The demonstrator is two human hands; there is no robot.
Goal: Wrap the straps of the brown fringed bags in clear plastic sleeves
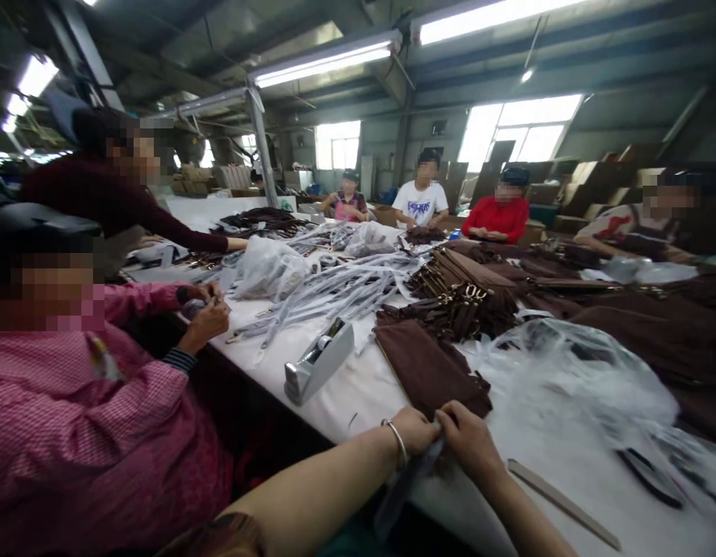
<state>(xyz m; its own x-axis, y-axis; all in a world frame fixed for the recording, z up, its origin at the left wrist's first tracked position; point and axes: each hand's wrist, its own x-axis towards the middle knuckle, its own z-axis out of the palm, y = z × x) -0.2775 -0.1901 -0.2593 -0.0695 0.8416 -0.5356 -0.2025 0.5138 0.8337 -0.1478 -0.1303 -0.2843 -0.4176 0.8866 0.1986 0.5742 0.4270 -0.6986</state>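
Observation:
My left hand (414,430), with a silver bangle at the wrist, is closed at the table's near edge. Fingertip to fingertip with it, my right hand (465,437) pinches too. Between them they hold a strip of translucent plastic wrap (400,491), which hangs below the hands past the table edge. Whether anything lies inside the wrap I cannot make out. Just beyond my hands lies a flat brown pouch (431,363) with a zipped edge. A grey tape dispenser (320,363) stands to its left.
Plastic-wrapped straps (352,278) spread over the white table (369,410). Brown pouches (459,282) with gold fittings are stacked behind. Clear bags (578,379), a flat strip (564,503) and a black-handled tool (651,477) lie right. A co-worker in pink (131,402) sits close left; several others surround the table.

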